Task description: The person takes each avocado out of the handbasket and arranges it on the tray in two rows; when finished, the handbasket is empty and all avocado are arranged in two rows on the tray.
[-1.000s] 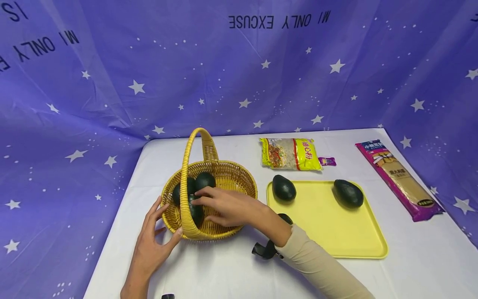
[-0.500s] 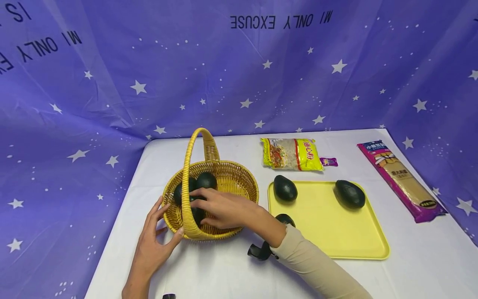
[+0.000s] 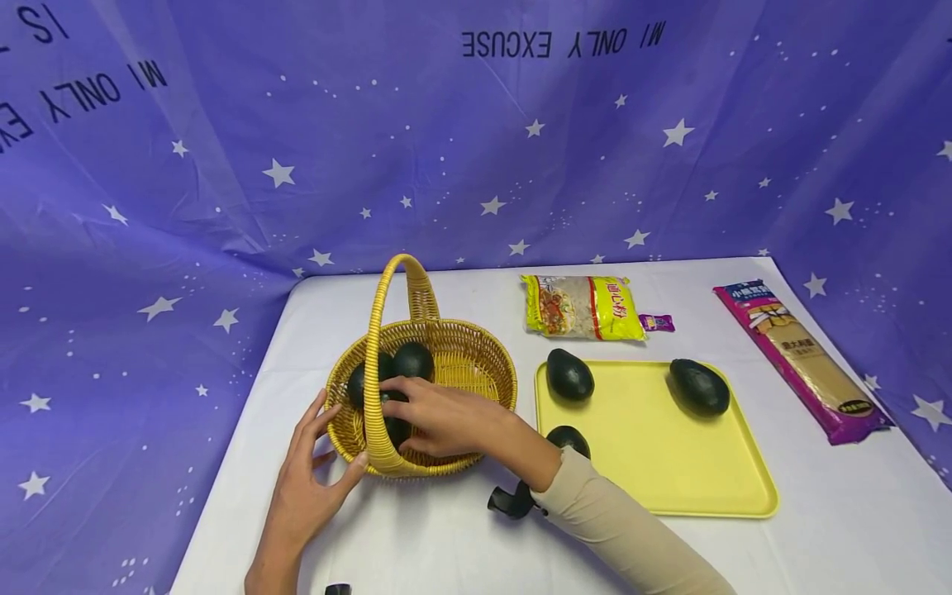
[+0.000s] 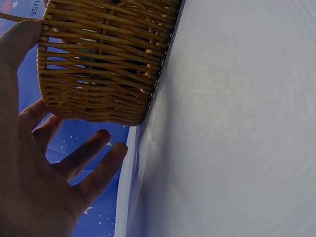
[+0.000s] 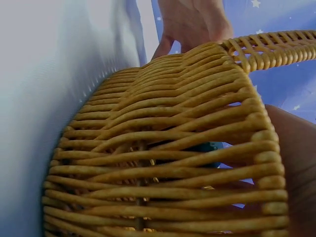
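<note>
A yellow wicker basket [image 3: 476, 351] with a tall handle stands on the white table, holding dark green avocados. Two of them, a rear avocado [image 3: 413, 361] and a left avocado [image 3: 360, 384], lie side by side. Reaching inside, my right hand [image 3: 446, 417] holds a third avocado [image 3: 397, 431] between thumb and fingers, partly hidden by the hand and handle. My left hand [image 3: 308, 487] touches the basket's near left side with spread fingers. In the left wrist view its thumb [image 4: 22, 42] is at the rim, and two fingers extend past the wicker.
Right of the basket lies a yellow tray [image 3: 654, 463] with three avocados, one [image 3: 568, 442] partly behind my right forearm. Behind it are a yellow pasta bag [image 3: 583, 307] and a small purple packet [image 3: 657, 322]. A long purple noodle pack [image 3: 803, 359] lies far right.
My right hand has shifted slightly, closing its fingers further over the near avocado, which sits a little differently. My left hand stays at the basket's side. The whole view has drifted slightly.
</note>
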{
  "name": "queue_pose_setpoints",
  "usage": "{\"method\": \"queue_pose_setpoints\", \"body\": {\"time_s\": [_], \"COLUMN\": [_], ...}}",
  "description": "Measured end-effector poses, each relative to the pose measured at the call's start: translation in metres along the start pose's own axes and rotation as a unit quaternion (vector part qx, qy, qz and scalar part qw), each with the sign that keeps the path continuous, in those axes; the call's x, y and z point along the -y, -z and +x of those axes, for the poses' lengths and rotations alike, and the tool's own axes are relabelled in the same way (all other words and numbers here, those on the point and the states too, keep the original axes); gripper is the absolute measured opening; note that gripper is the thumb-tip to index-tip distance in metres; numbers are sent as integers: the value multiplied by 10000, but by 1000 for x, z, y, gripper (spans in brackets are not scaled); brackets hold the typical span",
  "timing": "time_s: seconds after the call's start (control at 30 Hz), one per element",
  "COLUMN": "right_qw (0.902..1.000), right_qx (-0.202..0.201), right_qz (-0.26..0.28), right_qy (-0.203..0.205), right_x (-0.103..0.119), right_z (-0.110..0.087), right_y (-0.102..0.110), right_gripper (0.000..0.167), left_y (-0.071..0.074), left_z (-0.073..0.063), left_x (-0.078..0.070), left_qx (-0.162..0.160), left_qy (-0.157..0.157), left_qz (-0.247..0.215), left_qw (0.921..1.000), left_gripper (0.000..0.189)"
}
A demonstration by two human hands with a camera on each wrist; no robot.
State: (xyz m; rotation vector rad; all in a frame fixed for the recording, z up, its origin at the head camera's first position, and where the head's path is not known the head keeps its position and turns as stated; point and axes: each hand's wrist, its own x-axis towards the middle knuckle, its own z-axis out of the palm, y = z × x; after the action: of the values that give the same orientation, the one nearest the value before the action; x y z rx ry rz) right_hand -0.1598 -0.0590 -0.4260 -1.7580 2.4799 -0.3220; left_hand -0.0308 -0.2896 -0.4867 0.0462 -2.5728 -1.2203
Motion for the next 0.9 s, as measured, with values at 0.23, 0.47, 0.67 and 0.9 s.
{"method": "queue_pose_setpoints", "body": {"time_s": [0.23, 0.47, 0.67, 0.9], "right_qw": [9997, 9991, 9983, 9969], "right_qx": [91, 168, 223, 227], "right_qz": [209, 333, 459, 707], "right_qy": [-106, -181, -264, -279], "right_x": [1, 1, 0, 1], "right_z": [1, 4, 5, 5], "right_y": [-2, -5, -8, -10], "right_gripper": [61, 63, 66, 68], "left_y": [0, 0, 0, 1], "left_z": [0, 0, 0, 0], "left_x": [0, 0, -1, -2], "left_qx": [3, 15, 32, -19], "left_qy": [45, 63, 76, 57], "left_qz": [-46, -17, 25, -16], "left_qw": [10000, 10000, 10000, 10000], "left_gripper": [79, 78, 78, 78]}}
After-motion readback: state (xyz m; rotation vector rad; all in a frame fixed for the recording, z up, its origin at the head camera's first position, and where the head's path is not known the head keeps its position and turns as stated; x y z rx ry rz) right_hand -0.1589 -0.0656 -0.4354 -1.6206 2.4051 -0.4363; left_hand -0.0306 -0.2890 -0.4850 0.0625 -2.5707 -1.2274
